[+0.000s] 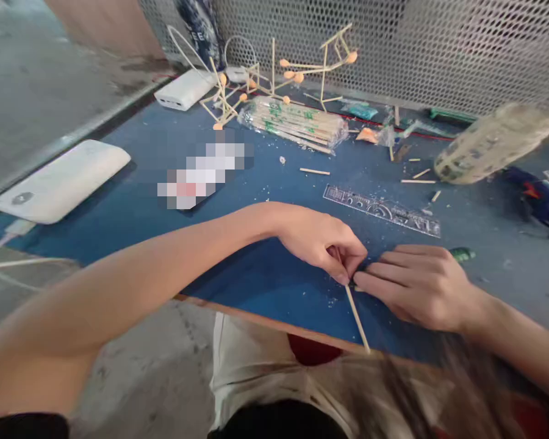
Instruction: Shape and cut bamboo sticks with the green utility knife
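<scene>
My left hand (327,244) is closed, its thumb and fingertips pinching a thin wooden stick (357,320). The stick slants down over the table's front edge. Close against those fingertips is my right hand (418,283), with its fingers curled and pressed together. What it grips is mostly hidden; a green piece (463,254) shows just behind its knuckles. A clear ruler (382,210) with printed markings lies beyond both hands. Short cut stick pieces (315,172) are scattered farther back on the blue tabletop (256,280).
Stick frames with orange balls (299,77) stand at the back, behind a plastic-wrapped pack of sticks (293,122). White power banks (64,180) lie at the left, near a pixelated object (201,174). A pale cylindrical container (489,143) lies at the right. Perforated metal (393,49) borders the back.
</scene>
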The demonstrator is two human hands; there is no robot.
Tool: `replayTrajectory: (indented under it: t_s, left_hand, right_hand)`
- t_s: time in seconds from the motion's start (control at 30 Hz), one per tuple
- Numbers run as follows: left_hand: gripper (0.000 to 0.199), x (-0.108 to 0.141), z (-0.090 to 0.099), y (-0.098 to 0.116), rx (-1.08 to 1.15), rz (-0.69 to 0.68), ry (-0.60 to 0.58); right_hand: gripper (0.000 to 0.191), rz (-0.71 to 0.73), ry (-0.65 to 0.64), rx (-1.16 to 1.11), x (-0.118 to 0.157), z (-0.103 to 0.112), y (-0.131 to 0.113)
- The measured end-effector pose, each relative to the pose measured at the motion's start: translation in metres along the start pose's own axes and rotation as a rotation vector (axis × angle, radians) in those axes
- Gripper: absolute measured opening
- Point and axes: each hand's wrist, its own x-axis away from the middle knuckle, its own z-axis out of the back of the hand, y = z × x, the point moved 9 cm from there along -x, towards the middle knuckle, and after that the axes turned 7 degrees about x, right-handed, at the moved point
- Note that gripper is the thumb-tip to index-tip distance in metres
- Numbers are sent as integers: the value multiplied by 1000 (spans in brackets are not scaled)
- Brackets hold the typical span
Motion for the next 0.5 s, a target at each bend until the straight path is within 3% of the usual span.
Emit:
replayTrajectory:
  t_s: [0.33,0.5]
  left_hand:
    - [3,1,0,-3,41,33,19]
    - [6,1,-1,-1,60,25,4]
  right_hand:
    - [25,1,8,35,-3,2,-7]
    - [15,-26,63,13,-2,9,-1]
